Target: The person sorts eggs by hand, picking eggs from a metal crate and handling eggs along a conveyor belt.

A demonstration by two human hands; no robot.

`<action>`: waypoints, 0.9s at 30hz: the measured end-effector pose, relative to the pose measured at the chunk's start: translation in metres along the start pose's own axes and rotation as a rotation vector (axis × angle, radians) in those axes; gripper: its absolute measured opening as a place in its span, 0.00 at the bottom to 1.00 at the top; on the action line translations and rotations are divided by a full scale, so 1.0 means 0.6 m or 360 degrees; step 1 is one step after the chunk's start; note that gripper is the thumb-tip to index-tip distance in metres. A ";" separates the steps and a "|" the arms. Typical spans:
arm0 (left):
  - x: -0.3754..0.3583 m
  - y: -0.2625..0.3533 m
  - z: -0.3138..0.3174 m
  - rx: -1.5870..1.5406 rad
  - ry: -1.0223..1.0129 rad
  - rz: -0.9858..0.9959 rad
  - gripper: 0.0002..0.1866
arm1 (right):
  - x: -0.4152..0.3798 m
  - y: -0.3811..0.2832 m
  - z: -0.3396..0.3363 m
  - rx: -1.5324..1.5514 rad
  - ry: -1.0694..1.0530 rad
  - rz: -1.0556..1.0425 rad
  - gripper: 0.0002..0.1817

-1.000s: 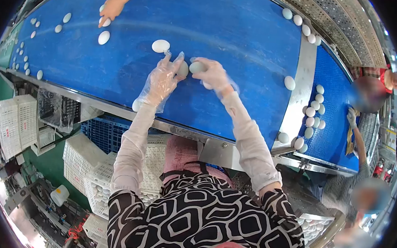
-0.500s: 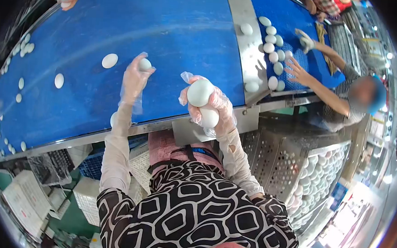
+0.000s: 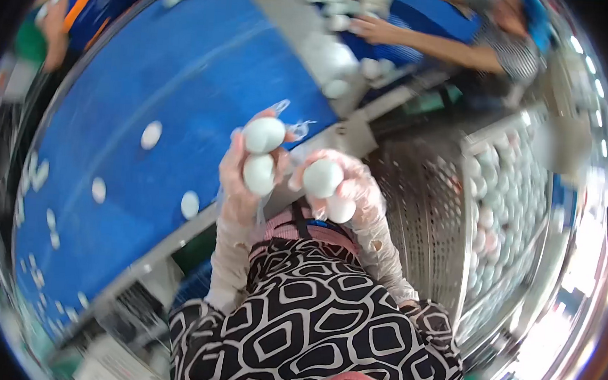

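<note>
My left hand (image 3: 233, 172), in a clear plastic glove, is closed around two pale eggs, an upper egg (image 3: 264, 134) and a lower egg (image 3: 258, 174). Close beside it, my gloved right hand (image 3: 366, 190) grips a large pale egg (image 3: 322, 178) with another egg (image 3: 340, 209) beneath it. Both hands are near the front edge of the blue conveyor belt (image 3: 204, 114). Loose on the belt lie a near egg (image 3: 190, 204), a farther egg (image 3: 151, 135) and one to the left (image 3: 98, 190).
A metal crate (image 3: 445, 268) with perforated sides, full of eggs (image 3: 488, 201), stands to my right. Across a metal strip (image 3: 286, 22), a co-worker's hands (image 3: 376, 29) are among more eggs. Another person's arm (image 3: 54, 35) shows at upper left. Several eggs lie at the belt's far left.
My view has turned to the right. My left hand has come in close to my right and now holds two eggs, where one showed before. My right hand keeps its eggs.
</note>
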State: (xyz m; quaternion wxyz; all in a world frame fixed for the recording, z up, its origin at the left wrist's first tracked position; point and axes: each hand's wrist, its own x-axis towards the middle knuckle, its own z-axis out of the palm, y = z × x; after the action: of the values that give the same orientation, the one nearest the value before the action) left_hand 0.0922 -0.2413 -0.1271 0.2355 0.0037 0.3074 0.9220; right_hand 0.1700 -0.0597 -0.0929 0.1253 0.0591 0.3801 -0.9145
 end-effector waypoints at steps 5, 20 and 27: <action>0.046 -0.077 0.153 0.0182 -0.0607 -0.0435 0.42 | -0.194 -0.100 -0.029 -0.0137 0.0130 -0.0306 0.35; -0.186 -0.605 0.672 0.0724 -0.2313 -0.1573 0.29 | -1.076 -0.050 -0.173 -0.0835 0.2998 -0.1020 0.30; -0.287 -0.895 0.780 0.1111 -0.2557 -0.1532 0.27 | -1.224 -0.077 -0.301 -0.1720 0.3197 0.0375 0.31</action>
State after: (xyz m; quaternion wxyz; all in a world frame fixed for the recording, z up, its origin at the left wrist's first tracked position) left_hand 0.5481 0.3239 -0.0289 0.7076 0.5699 0.2793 0.3106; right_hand 0.8657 0.2353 -0.0396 -0.1408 0.7361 0.6438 -0.1544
